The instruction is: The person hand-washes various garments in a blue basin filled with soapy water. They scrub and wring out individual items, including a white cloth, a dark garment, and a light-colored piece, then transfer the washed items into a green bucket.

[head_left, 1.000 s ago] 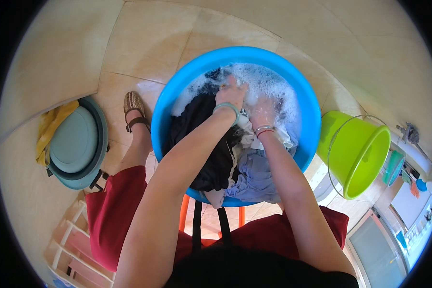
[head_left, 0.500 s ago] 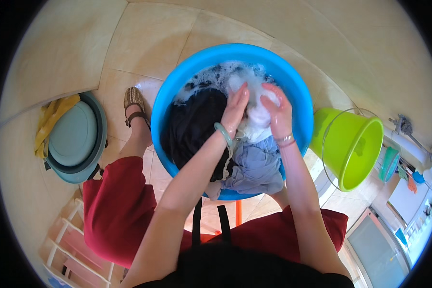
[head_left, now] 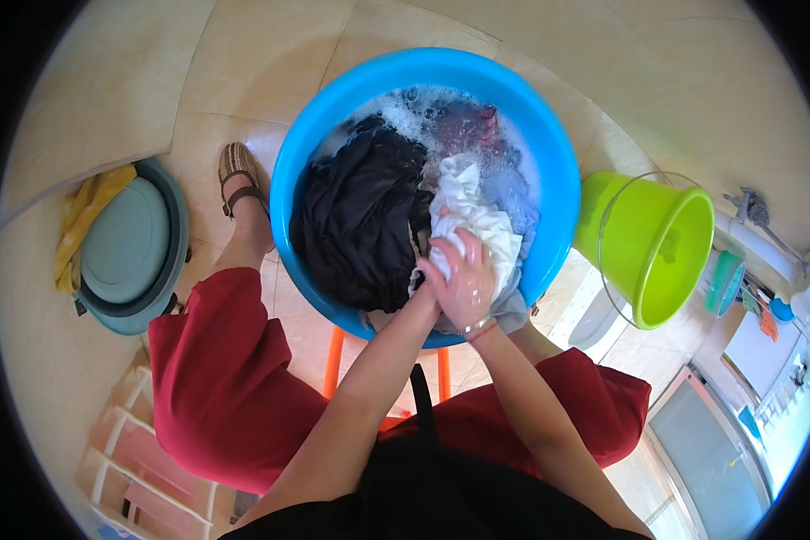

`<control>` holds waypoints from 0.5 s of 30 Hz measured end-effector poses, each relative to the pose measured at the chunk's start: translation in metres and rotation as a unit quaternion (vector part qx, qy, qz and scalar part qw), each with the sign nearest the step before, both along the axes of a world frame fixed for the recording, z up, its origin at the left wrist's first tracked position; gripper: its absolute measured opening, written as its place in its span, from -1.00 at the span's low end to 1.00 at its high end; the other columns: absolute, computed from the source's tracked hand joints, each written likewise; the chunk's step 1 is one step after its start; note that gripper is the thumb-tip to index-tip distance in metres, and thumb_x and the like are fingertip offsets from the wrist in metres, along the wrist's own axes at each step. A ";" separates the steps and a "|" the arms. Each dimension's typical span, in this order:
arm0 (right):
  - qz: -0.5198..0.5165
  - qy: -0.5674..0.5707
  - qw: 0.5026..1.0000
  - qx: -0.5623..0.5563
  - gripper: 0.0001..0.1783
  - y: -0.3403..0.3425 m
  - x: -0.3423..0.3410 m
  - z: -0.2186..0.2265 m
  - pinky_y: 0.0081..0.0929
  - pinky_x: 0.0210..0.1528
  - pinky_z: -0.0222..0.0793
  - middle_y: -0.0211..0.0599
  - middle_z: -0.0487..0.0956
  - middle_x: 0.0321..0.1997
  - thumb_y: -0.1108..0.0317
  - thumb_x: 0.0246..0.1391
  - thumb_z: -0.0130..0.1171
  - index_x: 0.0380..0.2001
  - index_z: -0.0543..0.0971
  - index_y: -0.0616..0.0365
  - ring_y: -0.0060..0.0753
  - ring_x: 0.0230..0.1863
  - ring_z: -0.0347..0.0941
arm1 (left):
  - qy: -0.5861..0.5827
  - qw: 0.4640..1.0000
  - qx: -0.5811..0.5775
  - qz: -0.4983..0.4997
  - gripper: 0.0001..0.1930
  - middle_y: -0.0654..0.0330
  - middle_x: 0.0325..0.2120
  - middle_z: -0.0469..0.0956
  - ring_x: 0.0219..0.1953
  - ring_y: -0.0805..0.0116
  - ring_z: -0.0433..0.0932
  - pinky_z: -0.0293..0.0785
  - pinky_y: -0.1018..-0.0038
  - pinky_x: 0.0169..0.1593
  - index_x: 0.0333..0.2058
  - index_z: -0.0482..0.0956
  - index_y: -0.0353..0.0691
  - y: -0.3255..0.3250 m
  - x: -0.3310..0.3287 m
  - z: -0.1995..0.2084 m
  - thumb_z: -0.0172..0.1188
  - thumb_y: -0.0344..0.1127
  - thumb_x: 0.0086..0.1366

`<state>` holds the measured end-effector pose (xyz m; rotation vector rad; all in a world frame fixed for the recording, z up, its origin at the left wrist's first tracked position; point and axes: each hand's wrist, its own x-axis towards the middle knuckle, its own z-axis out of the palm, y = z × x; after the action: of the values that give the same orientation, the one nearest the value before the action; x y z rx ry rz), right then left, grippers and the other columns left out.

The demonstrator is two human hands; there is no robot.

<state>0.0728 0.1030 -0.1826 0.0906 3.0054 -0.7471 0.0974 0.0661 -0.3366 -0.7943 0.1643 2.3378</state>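
Note:
A large blue basin (head_left: 288, 171) holds wet clothes in sudsy water. My right hand (head_left: 465, 281) lies over a bunched white cloth (head_left: 477, 211), its wet fingers apart and curled onto the fabric. My left hand (head_left: 434, 281) reaches in from the left and goes under the right one at the wrist. Its fingers are mostly hidden by the right hand and the cloth. Left of the hands is a heap of black cloth (head_left: 355, 216). Light blue-grey cloth (head_left: 518, 202) lies to the right, and dark reddish cloth (head_left: 463, 126) shows under the suds at the far side.
A lime-green bucket (head_left: 621, 243) with a wire handle stands right of the basin. At left sits a grey-green folded tub (head_left: 126, 243) with a yellow cloth (head_left: 85, 216) on it. Orange legs (head_left: 335, 355) show under the basin. A white rack (head_left: 144, 459) is at lower left.
Both hands have come nearer and together, from apart over foam to overlapping on the white cloth. The white cloth is now spread wider. The foam heap at the far side has shrunk.

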 end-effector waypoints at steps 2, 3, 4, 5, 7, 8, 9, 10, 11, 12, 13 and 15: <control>-0.019 -0.035 0.999 -0.027 -0.84 0.006 -0.010 -0.027 -0.23 -0.36 0.40 -0.27 0.48 -0.28 0.20 -0.04 0.23 -0.45 0.56 0.02 -0.09 -0.33 0.47 | -0.002 0.998 -0.063 -0.021 -0.58 0.12 -0.08 0.46 -0.04 0.32 0.46 0.41 0.41 0.03 0.09 0.33 -0.21 0.005 0.009 -0.013 0.08 -0.30 0.26; -0.009 -0.035 0.999 -0.017 -0.85 0.012 -0.019 -0.048 -0.23 -0.39 0.40 -0.27 0.49 -0.33 0.21 -0.01 0.19 -0.48 0.55 0.02 -0.10 -0.38 0.48 | -0.001 0.992 -0.121 -0.036 -0.58 0.13 -0.09 0.46 -0.04 0.33 0.46 0.41 0.42 0.03 0.08 0.34 -0.22 0.005 0.009 -0.022 0.08 -0.29 0.26; -0.004 -0.037 0.999 -0.002 -0.85 0.022 -0.027 -0.068 -0.23 -0.43 0.40 -0.27 0.49 -0.38 0.22 0.01 0.16 -0.51 0.54 0.03 -0.11 -0.42 0.48 | -0.002 0.982 -0.178 -0.061 -0.59 0.13 -0.09 0.46 -0.04 0.33 0.46 0.41 0.42 0.02 0.08 0.34 -0.22 0.010 0.010 -0.028 0.08 -0.28 0.26; 0.004 -0.037 0.999 0.021 -0.83 0.030 -0.034 -0.081 -0.24 -0.46 0.40 -0.27 0.49 -0.43 0.23 0.03 0.12 -0.54 0.53 0.04 -0.12 -0.47 0.48 | -0.003 0.971 -0.225 -0.082 -0.59 0.14 -0.09 0.47 -0.05 0.34 0.46 0.41 0.43 0.02 0.07 0.35 -0.22 0.015 0.010 -0.035 0.08 -0.27 0.27; 0.004 -0.070 0.997 0.032 -0.84 0.036 -0.046 -0.095 -0.18 -0.39 0.42 -0.23 0.51 -0.42 0.25 0.04 0.07 -0.50 0.54 0.05 -0.05 -0.43 0.49 | -0.050 0.937 -0.320 -0.130 -0.57 0.15 -0.10 0.47 -0.07 0.38 0.45 0.41 0.45 -0.02 0.03 0.39 -0.26 0.019 -0.001 -0.032 0.08 -0.13 0.27; 0.005 -0.086 0.996 0.038 -0.84 0.038 -0.053 -0.101 -0.15 -0.36 0.43 -0.21 0.52 -0.42 0.26 0.05 0.04 -0.48 0.54 0.05 -0.01 -0.41 0.49 | -0.073 0.915 -0.366 -0.152 -0.54 0.16 -0.11 0.48 -0.08 0.40 0.45 0.41 0.46 -0.04 0.01 0.42 -0.28 0.023 -0.007 -0.030 0.07 -0.06 0.27; -0.019 -0.145 0.988 0.038 -0.84 0.038 -0.062 -0.108 -0.13 -0.33 0.43 -0.19 0.54 -0.39 0.25 0.02 0.05 -0.47 0.54 0.06 0.02 -0.39 0.50 | -0.207 0.933 -0.290 -0.050 -0.51 0.24 -0.12 0.51 -0.09 0.37 0.48 0.40 0.44 -0.03 -0.05 0.45 -0.21 0.026 -0.013 -0.030 -0.06 0.10 0.31; -0.046 -0.201 0.977 0.044 -0.84 0.041 -0.075 -0.114 -0.11 -0.29 0.44 -0.18 0.55 -0.37 0.25 0.00 0.06 -0.45 0.55 0.06 0.04 -0.38 0.50 | -0.166 0.920 -0.351 -0.056 -0.49 0.20 -0.12 0.51 -0.07 0.32 0.47 0.38 0.42 -0.01 -0.05 0.45 -0.24 0.029 -0.013 -0.030 -0.08 0.09 0.30; -0.073 -0.256 0.963 0.049 -0.83 0.044 -0.085 -0.118 -0.09 -0.26 0.44 -0.17 0.56 -0.34 0.24 -0.02 0.07 -0.43 0.55 0.07 0.07 -0.37 0.50 | -0.125 0.901 -0.411 -0.061 -0.48 0.16 -0.12 0.50 -0.06 0.28 0.45 0.35 0.40 0.01 -0.05 0.46 -0.27 0.031 -0.011 -0.028 -0.09 0.08 0.29; -0.049 -0.208 0.975 0.055 -0.80 0.053 -0.083 -0.137 -0.07 -0.24 0.44 -0.12 0.56 -0.29 0.23 -0.04 0.08 -0.39 0.55 0.08 0.07 -0.32 0.50 | -0.079 0.878 -0.467 -0.068 -0.46 0.12 -0.12 0.50 -0.04 0.24 0.44 0.33 0.37 0.03 -0.05 0.46 -0.31 0.032 -0.012 -0.027 -0.11 0.07 0.28; -0.029 -0.160 0.985 0.062 -0.76 0.068 -0.071 -0.169 -0.06 -0.22 0.44 -0.07 0.55 -0.24 0.22 -0.07 0.09 -0.34 0.55 0.08 0.07 -0.27 0.50 | -0.031 0.851 -0.519 -0.078 -0.45 0.08 -0.11 0.49 -0.02 0.19 0.43 0.30 0.35 0.04 -0.05 0.46 -0.34 0.033 -0.016 -0.026 -0.12 0.06 0.27; 0.096 -0.145 0.972 0.160 -0.61 0.085 -0.062 -0.197 -0.11 -0.17 0.45 0.03 0.49 -0.06 0.18 -0.14 0.12 -0.19 0.51 0.09 0.01 -0.08 0.46 | -0.047 0.818 -0.542 -0.188 -0.48 0.05 -0.09 0.48 0.00 0.22 0.43 0.31 0.37 0.06 -0.01 0.43 -0.29 0.031 -0.019 -0.031 -0.10 0.04 0.28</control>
<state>0.0108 0.1880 -0.3794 -0.0754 2.7707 -0.2051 0.0789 0.0973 -0.3677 -1.2248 1.5499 1.6690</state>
